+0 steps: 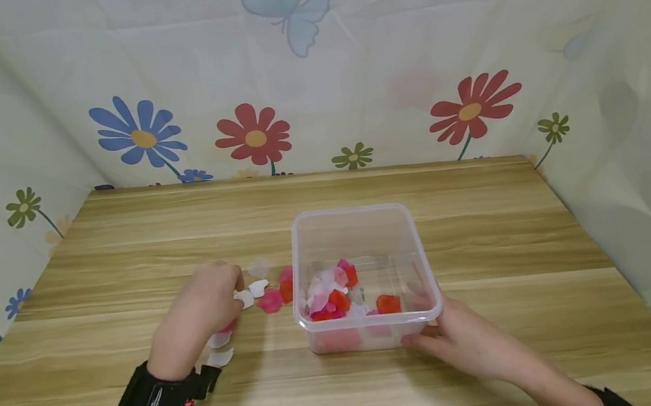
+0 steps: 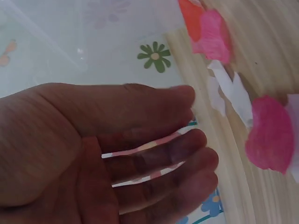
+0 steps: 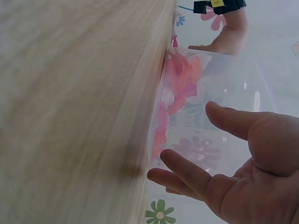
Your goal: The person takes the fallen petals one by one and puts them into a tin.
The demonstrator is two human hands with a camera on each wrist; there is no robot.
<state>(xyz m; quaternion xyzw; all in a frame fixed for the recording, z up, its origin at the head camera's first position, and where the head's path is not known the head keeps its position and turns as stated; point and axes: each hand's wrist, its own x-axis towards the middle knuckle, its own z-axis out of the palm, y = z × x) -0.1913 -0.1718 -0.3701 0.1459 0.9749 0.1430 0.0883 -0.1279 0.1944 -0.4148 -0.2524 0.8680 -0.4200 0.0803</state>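
Note:
A clear plastic box (image 1: 371, 322), lidless, stands on the wooden table with red, pink and white petals (image 1: 336, 299) inside. Left of it, loose petals (image 1: 269, 300) lie scattered on the wood. My left hand (image 1: 200, 316) hovers over or beside these petals, the exact contact hidden in the head view. In the left wrist view its fingers are loosely bent and nothing shows between them; a pink petal (image 2: 271, 135) and white petals (image 2: 232, 91) lie past the fingertips. My right hand (image 1: 462, 337) rests at the box's near right corner, thumb and fingers spread against the plastic.
The wooden table (image 1: 493, 227) reaches back to a white cloth (image 1: 378, 48) printed with flowers and a butterfly. The same cloth hangs along both sides. A black strap (image 1: 156, 400) circles the left wrist. More white petals (image 1: 220, 357) lie by the left forearm.

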